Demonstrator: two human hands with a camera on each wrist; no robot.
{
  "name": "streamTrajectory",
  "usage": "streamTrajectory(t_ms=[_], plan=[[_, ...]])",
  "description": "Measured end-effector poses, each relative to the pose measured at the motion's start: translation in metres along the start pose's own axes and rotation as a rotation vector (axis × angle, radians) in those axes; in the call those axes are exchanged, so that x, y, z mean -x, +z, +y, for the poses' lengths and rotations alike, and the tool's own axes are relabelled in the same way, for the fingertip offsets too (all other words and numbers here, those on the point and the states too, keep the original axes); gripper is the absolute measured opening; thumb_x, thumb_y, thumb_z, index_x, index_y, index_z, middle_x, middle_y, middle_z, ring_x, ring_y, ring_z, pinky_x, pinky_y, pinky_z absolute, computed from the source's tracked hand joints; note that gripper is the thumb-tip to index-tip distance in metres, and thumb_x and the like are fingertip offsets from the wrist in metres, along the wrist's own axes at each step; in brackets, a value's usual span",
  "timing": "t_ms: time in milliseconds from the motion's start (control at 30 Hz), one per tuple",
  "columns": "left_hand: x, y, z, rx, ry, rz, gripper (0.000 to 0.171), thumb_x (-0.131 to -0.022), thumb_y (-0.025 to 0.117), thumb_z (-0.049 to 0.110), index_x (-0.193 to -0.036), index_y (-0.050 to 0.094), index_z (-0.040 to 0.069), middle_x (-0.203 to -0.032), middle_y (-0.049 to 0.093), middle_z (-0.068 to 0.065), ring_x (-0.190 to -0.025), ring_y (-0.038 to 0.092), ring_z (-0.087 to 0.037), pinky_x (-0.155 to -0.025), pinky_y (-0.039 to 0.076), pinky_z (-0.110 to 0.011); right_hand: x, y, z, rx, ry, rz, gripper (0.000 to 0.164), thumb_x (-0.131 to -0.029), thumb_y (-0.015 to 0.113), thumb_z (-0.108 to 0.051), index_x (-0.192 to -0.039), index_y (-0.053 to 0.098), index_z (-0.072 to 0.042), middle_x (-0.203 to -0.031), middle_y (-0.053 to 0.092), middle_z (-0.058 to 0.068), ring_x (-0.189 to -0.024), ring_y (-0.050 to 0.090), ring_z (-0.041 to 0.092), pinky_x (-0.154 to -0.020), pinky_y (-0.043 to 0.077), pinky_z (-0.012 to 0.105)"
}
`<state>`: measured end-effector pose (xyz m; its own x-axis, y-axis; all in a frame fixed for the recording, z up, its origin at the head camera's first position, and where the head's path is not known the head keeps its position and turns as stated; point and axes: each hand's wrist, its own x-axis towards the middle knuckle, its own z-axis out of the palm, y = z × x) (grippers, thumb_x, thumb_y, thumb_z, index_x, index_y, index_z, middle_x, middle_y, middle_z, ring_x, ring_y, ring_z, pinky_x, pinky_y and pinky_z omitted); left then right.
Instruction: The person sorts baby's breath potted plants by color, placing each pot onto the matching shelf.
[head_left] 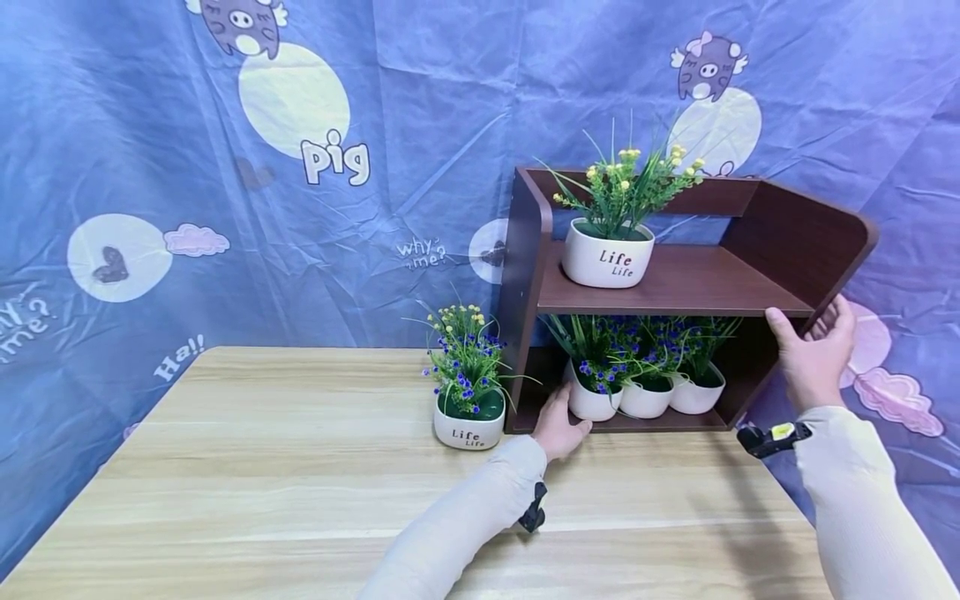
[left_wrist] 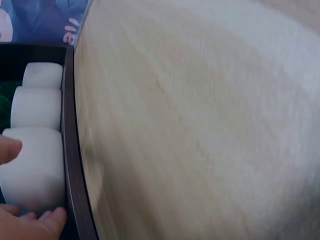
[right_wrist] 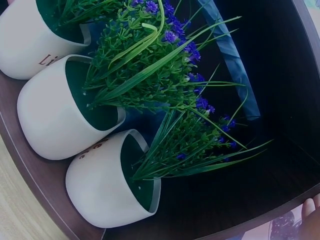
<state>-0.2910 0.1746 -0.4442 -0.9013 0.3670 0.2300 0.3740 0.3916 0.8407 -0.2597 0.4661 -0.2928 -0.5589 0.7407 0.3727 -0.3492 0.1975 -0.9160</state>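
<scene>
A dark brown two-tier shelf stands at the right of the table. On its lower tier is a row of white pots with blue-flowered plants. My left hand holds the leftmost pot at its lower left, fingers along the side and thumb in front; the left wrist view shows that pot between thumb and fingers. Beside it are the middle pot and right pot. My right hand grips the shelf's right side panel, thumb at the front edge and fingers on the outer side.
A white pot with yellow flowers sits on the upper tier. Left of the shelf, another white pot with blue and yellow flowers stands on the wooden table. A blue printed cloth hangs behind.
</scene>
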Motion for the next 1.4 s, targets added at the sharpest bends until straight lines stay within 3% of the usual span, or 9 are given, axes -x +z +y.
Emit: streamTrajectory(t_ms=[233,433,933,1200,1400], plan=[[0.007,-0.006,0.002,0.017,0.014,0.029,0.069,-0.081,0.073,0.016,-0.140,0.042,-0.004,-0.139,0.049,-0.020,-0.128,0.047,-0.033,-0.107,0.038,-0.035,0.001,0.001,-0.001,-0.006,0.005,-0.001,0.073,-0.080,0.076,-0.007,-0.141,0.039,-0.019,-0.131,0.046,-0.005,-0.119,0.043,0.006,-0.099,0.030,0.011],[0.014,-0.008,0.001,0.046,-0.029,0.021,0.073,-0.081,0.076,0.022,-0.142,0.042,0.000,-0.140,0.049,-0.018,-0.130,0.046,-0.032,-0.107,0.038,-0.037,0.002,0.001,-0.001,-0.040,0.004,0.002,0.072,-0.079,0.075,-0.004,-0.140,0.040,-0.017,-0.128,0.048,-0.004,-0.114,0.044,0.005,-0.097,0.032,0.011],[0.050,-0.033,0.008,0.104,-0.051,-0.082,0.077,-0.081,0.077,0.027,-0.145,0.040,0.008,-0.144,0.048,-0.005,-0.133,0.043,-0.024,-0.108,0.037,-0.036,0.006,0.001,-0.007,-0.035,0.011,-0.003,0.072,-0.079,0.075,-0.004,-0.141,0.039,-0.017,-0.126,0.048,-0.004,-0.115,0.044,0.005,-0.096,0.032,0.010],[0.076,-0.056,0.004,0.131,-0.031,-0.151,0.075,-0.083,0.075,0.027,-0.146,0.039,0.012,-0.146,0.045,-0.005,-0.132,0.044,-0.027,-0.107,0.039,-0.038,0.005,0.000,-0.005,-0.062,0.013,-0.002,0.071,-0.079,0.074,-0.002,-0.140,0.040,-0.016,-0.125,0.049,-0.004,-0.114,0.045,0.005,-0.095,0.033,0.010],[0.098,-0.085,-0.007,0.182,-0.023,-0.173,0.077,-0.084,0.075,0.030,-0.147,0.037,0.009,-0.147,0.043,-0.009,-0.131,0.043,-0.035,-0.107,0.038,-0.046,0.005,0.000,-0.005,-0.074,0.011,0.004,0.071,-0.078,0.075,-0.001,-0.139,0.041,-0.016,-0.124,0.049,-0.004,-0.112,0.045,0.005,-0.096,0.033,0.010]])
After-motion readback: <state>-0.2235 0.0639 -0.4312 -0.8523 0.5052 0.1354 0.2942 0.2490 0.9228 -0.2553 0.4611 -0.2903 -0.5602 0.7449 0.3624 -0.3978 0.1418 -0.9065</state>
